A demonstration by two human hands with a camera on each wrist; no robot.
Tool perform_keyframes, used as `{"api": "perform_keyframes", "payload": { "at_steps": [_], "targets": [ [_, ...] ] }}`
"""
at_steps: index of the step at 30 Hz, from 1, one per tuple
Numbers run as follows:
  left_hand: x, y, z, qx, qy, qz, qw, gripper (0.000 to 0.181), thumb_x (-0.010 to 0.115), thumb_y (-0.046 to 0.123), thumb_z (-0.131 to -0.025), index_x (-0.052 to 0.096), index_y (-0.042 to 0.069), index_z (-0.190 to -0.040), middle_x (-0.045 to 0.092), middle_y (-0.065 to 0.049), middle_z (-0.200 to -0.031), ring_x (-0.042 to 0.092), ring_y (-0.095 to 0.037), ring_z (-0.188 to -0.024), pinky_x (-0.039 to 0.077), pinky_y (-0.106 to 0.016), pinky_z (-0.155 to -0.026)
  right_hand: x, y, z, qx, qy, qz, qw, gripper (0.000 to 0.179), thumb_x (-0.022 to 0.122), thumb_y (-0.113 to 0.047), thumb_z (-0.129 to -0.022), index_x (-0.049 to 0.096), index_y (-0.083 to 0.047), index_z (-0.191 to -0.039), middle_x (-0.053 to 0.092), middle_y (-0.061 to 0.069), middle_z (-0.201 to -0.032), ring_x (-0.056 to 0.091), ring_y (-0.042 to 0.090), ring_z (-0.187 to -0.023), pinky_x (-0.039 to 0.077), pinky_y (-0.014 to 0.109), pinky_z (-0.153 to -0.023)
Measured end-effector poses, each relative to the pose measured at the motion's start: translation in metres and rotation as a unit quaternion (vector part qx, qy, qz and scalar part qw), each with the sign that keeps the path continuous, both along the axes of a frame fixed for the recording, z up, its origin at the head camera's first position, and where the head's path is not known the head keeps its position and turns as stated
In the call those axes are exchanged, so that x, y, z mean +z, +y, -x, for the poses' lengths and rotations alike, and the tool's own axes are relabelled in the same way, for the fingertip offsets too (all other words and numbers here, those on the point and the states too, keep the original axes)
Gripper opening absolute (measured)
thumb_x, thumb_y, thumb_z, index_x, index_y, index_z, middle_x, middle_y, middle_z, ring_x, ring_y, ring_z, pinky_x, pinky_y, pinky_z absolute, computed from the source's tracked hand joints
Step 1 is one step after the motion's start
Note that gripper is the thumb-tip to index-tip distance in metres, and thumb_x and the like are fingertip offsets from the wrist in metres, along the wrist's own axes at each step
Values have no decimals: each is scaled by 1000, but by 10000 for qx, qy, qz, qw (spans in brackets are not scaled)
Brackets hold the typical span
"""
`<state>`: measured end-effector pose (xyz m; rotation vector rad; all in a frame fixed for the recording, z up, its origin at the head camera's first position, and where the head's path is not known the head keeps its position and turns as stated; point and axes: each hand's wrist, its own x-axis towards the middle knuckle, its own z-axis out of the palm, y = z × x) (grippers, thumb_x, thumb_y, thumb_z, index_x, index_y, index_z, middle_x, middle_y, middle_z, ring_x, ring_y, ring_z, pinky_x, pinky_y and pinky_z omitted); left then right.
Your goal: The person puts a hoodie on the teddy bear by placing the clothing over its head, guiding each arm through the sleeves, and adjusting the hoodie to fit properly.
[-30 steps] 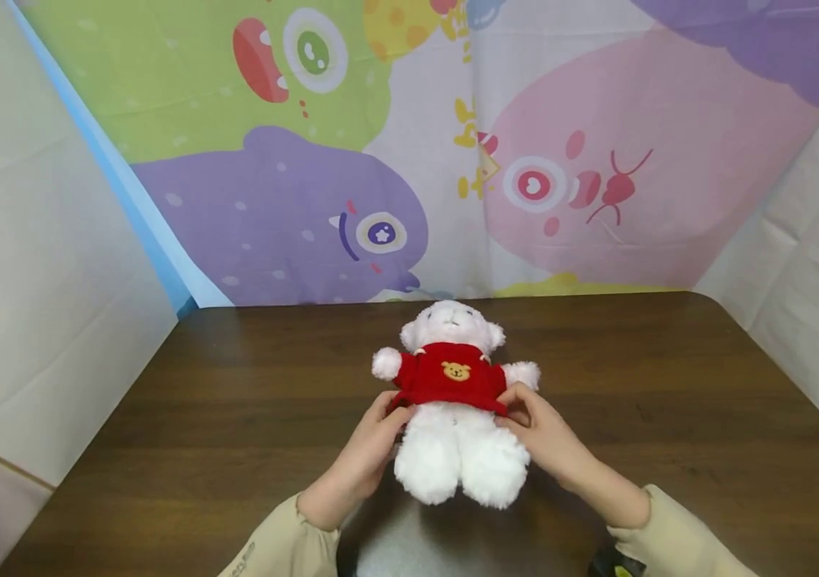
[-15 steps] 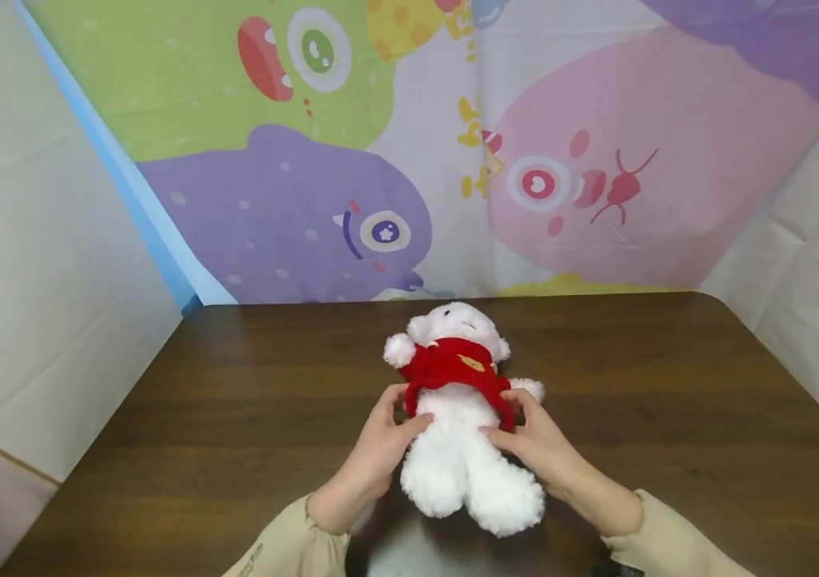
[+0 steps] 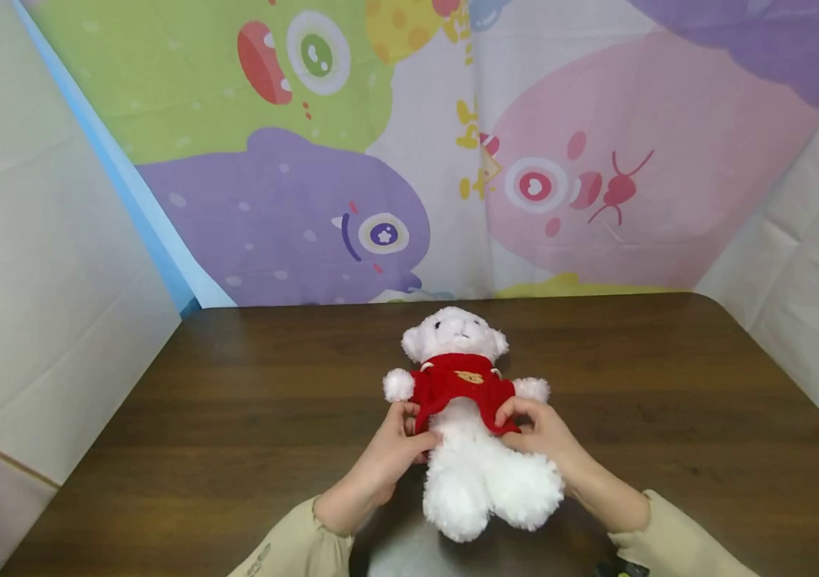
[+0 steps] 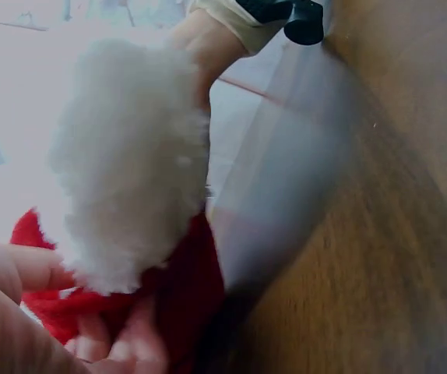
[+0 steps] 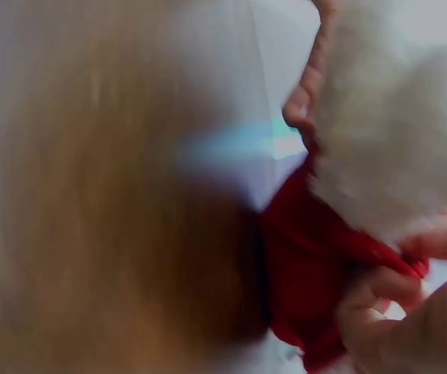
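A white plush bear [image 3: 463, 501] in a red sweater [image 3: 449, 373] lies on its back, head toward the far side of the table. The sweater's hem arches up in the middle and bares the white belly. On the bear's left-hand side in view, my left hand [image 3: 388, 457] grips the hem, thumb against the belly. Opposite, my right hand [image 3: 554, 445] pinches the hem between thumb and fingers. In the left wrist view, fingertips [image 4: 142, 335] lie against the red cloth below a furry leg [image 4: 130, 164]. The right wrist view has the red cloth [image 5: 305, 269] bunched at the fingers.
The dark brown wooden table [image 3: 236, 433] reaches back to a cartoon-printed curtain [image 3: 294, 208]. White sheets [image 3: 70, 240] hang at both sides. A pale grey patch [image 3: 409, 553] shows at the front below the bear, and a small dark object [image 3: 620, 567] by the right sleeve.
The bear tilted to one side and has come back level, its legs now further right. The hem, low across the hips a second ago, is now higher in the middle. Both hands stayed on it.
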<state>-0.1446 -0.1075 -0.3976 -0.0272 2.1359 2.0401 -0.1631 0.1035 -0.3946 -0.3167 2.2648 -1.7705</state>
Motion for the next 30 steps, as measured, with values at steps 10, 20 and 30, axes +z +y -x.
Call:
{"api": "perform_keyframes", "payload": {
  "at_steps": [10,20,30],
  "targets": [
    [16,-18,6,-786,-857,304,9928,47,62,21,-82,33,2,-113,47,-9,-99,53,-16,-78,52,-32,-70,12,5,5,121,-150,-921,9956,36,55,-38,-88,58,-2,-83,51,5,-81,46,18,-75,44,30,-59],
    [10,-15,8,-633,-959,316,9929,55,51,36,-89,31,1,-125,49,-15,-110,58,-21,-79,53,-41,-71,8,5,3,15,176,-1084,9939,29,69,-11,-78,41,-3,-78,52,6,-72,46,15,-53,42,24,-50],
    [1,-21,14,-756,-788,360,9934,53,60,12,-81,33,-3,-125,47,-17,-118,52,-27,-99,52,-42,-75,13,16,6,837,-30,-922,9922,18,61,0,-82,43,1,-84,51,13,-87,63,20,-64,54,36,-63]
  ]
}}
